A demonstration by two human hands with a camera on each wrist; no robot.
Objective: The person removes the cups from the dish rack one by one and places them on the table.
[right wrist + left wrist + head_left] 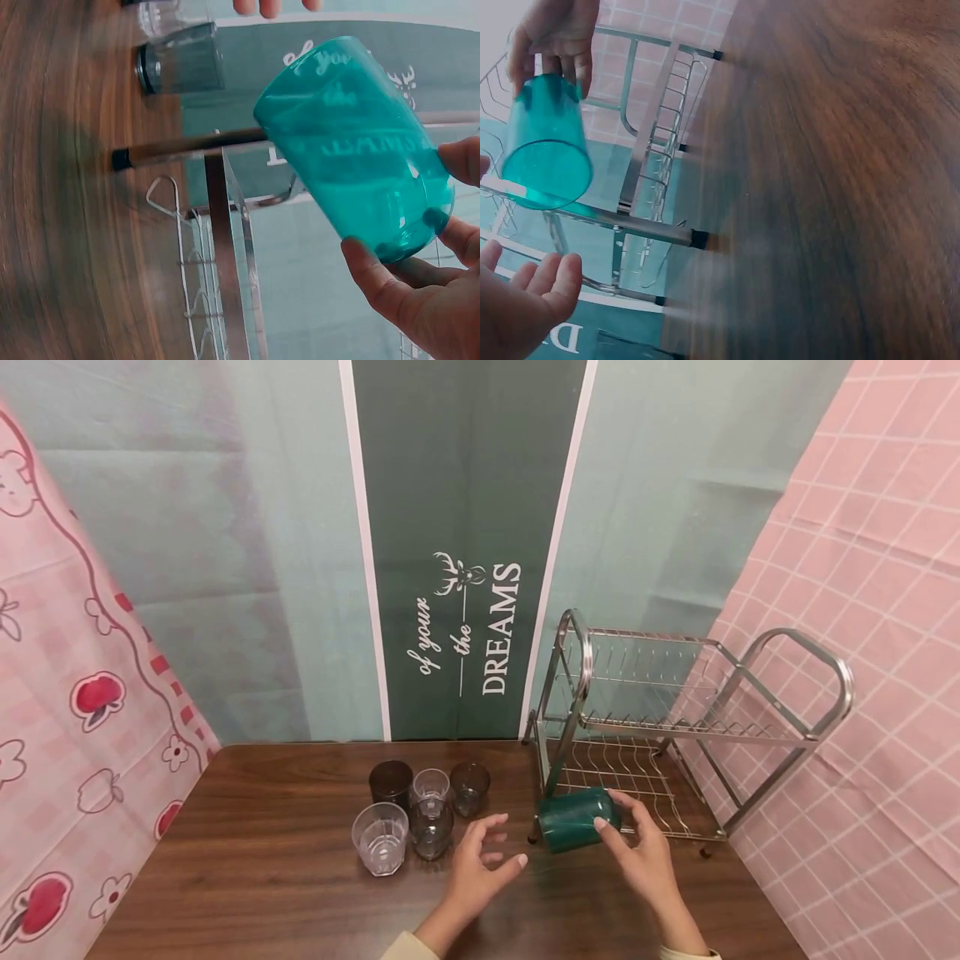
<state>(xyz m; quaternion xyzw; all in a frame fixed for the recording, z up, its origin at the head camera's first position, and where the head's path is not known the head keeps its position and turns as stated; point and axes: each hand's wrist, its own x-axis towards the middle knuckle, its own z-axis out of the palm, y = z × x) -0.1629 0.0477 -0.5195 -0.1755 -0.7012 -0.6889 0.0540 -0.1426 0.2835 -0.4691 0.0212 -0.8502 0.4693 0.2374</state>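
A teal see-through glass [573,820] is tipped on its side in front of the rack, its mouth facing left. My right hand [647,858] grips it around the base end, thumb and fingers on opposite sides, as the right wrist view also shows on the glass [352,157]. My left hand [480,870] holds nothing; its fingers are spread and loosely bent, a short way left of the glass's mouth. In the left wrist view the left fingers [559,281] stand apart from the teal glass [549,146].
A two-tier metal dish rack [675,727] stands at the back right of the wooden table [285,852]. Left of my left hand are several glasses, among them a clear faceted glass [381,839], a dark glass [391,783] and a smoky glass [470,789]. Printed cloths hang behind and at both sides.
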